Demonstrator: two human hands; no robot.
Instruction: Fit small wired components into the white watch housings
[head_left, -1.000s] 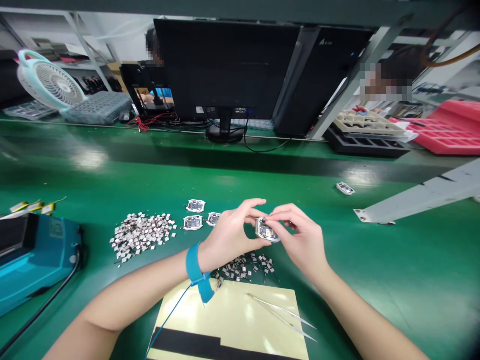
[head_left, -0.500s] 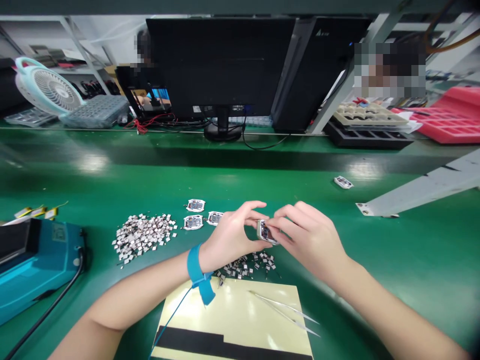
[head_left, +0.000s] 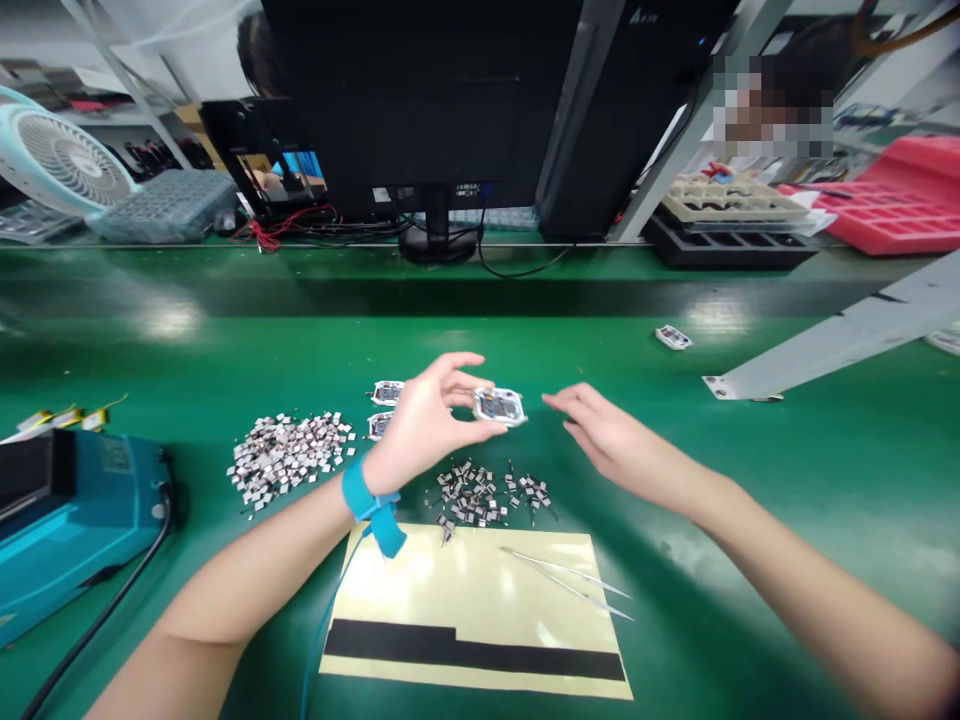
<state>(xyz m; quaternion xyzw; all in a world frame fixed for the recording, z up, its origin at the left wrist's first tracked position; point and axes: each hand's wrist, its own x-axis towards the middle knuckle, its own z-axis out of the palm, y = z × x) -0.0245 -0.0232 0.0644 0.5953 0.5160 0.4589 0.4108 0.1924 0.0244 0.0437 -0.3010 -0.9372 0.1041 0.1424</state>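
Green rubbery bench mat lies under everything, laid out for close handwork. The left hand is raised with its fingers curled, grasping a small white-framed circuit board above the mat, apparently by the edge so that its face stays exposed; the exact finger contact is hard to make out from this angle. The right hand is open and empty, its fingers loosely extended toward the board but apart from it. A blue wrist strap circles the left wrist, its thin blue cord running down toward the bench, likely a static ground, which would suit handling bare electronics. Just below the hands lies a loose scatter of tiny metal-and-black components, and farther left a larger heap of small silver-and-white chips; both sit within short reach, presumably for that reason. Two more white-framed boards lie just beyond the heap, partly behind the left hand. Steel tweezers rest on a cream sheet with a black stripe, close to the body, where they could be taken up without stretching. A teal bench machine sits off to the left, and a lone white-framed board lies well to the right.
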